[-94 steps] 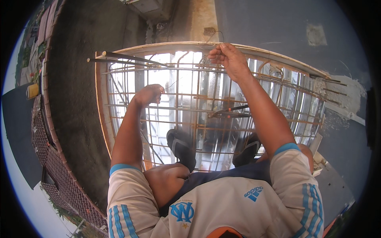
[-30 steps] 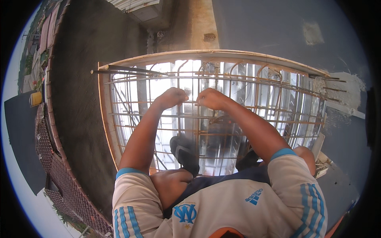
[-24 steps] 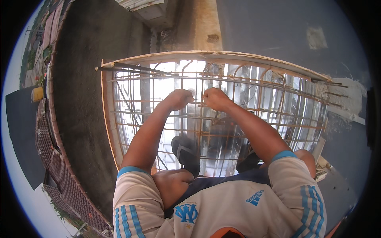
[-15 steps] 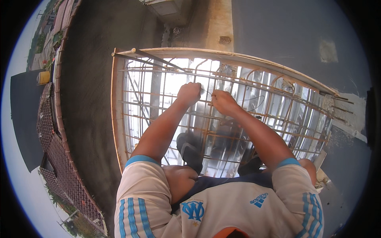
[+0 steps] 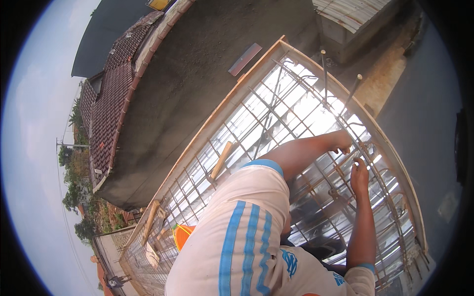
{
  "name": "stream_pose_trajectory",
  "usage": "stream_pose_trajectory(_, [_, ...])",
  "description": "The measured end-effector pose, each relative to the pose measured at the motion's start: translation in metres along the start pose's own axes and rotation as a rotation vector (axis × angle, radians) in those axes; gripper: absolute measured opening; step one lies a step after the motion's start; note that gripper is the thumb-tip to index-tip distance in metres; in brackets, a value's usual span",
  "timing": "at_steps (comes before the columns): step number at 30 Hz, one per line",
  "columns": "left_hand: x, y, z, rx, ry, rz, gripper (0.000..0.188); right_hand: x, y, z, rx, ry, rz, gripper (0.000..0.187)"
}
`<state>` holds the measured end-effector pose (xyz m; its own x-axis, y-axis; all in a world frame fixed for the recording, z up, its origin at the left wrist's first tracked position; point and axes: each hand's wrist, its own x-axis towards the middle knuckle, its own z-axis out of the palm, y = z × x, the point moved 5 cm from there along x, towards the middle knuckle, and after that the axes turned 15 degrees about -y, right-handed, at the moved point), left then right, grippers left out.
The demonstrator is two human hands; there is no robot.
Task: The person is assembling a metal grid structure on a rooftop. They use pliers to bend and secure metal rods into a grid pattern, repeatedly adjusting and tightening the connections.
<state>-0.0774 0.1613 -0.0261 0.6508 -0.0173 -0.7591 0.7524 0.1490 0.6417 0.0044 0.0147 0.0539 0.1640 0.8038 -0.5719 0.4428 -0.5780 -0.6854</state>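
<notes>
Hands, left (image 5: 342,141) and right (image 5: 359,173), closed on rebar grid (image 5: 316,111)

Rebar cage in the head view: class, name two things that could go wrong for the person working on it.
1. Both hands, left hand and right hand, grip the rusty rebar cage; upright bar ends could jab or scrape.
2. The work sits high above the yard; a slip could mean a fall.

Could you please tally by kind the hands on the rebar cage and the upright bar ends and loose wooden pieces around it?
Hands, left hand and right hand: 2
Upright bar ends: 2
Wooden handle lying on rebar cage: 1
Flat board on roof: 1
Total: 6
</notes>
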Motion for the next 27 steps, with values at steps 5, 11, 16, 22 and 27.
stream_pose_trajectory(5, [-0.003,0.022,0.005,-0.121,-0.066,0.348,0.009,0.011,0.022,-0.016,0.032,0.066,-0.213,0.032])
stream_pose_trajectory(11, [-0.039,0.063,0.014,-0.274,-0.112,0.318,0.011,0.005,0.022,-0.038,0.030,0.141,-0.230,0.032])
stream_pose_trajectory(16, [-0.045,0.072,0.017,-0.179,-0.089,0.443,0.025,0.002,-0.013,-0.037,0.030,0.183,-0.262,0.034])
stream_pose_trajectory(22, [-0.046,0.066,0.003,-0.538,-0.075,0.463,0.017,0.001,-0.007,-0.033,0.172,0.204,-0.097,0.031])
stream_pose_trajectory(27, [-0.043,0.038,0.001,-0.365,-0.044,0.107,0.025,-0.010,-0.013,-0.017,-0.129,0.221,0.084,0.031])
